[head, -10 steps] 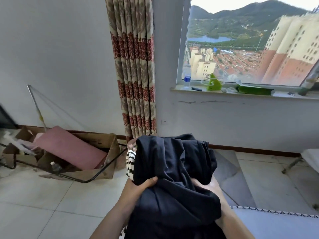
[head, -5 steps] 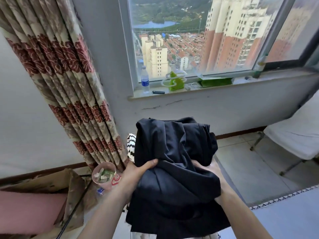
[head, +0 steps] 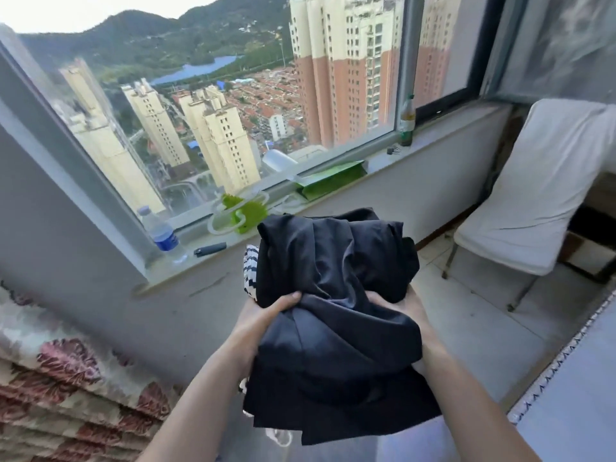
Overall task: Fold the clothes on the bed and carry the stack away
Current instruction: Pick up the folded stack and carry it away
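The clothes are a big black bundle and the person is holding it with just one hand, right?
Not quite. The head view shows both hands holding the black bundle: the left hand grips one side and the right hand grips the other.

Window sill ran from 9 o'clock up toward 2 o'clock. On it, in order: plastic water bottle with blue label, upright; dark pen-like object lying flat just beside it; green-and-white plastic item; flat green packet; tall bottle upright against the window frame. White-covered chair stood on the tiled floor at 3 o'clock. Floral curtain bunched at 8 o'clock.
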